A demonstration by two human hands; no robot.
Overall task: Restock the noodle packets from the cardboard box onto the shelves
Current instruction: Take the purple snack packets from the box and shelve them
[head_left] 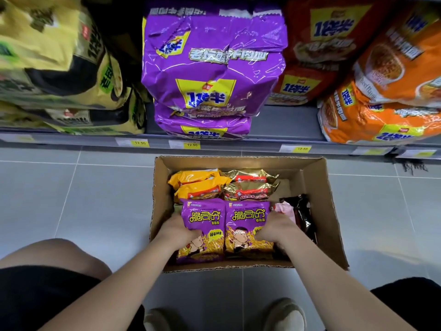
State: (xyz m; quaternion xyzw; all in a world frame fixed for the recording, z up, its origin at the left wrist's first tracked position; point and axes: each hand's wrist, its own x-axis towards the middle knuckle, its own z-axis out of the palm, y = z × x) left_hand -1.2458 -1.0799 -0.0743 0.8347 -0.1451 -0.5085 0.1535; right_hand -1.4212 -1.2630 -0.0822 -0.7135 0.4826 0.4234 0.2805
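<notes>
Nearest, two pale shoes stand on smooth grey floor tiles. The left hand grips the outer edge of the left purple packet, thumb curled over its glossy front and fingers hidden behind. The right hand holds the right purple packet the same way, by its outer edge. Both flat, crinkly packets lie side by side, touching, between the hands in the near half of the cardboard box, whose raw corrugated rim is open on top. Right of the right hand, a pink packet and a dark packet lean against the box wall. Beyond the hands lie puffy orange packets and shiny gold packets, with bare box bottom beside them. Farther on, the grey shelf carries price tags on its edge and bulging purple multipacks, with open shelf on their right.
</notes>
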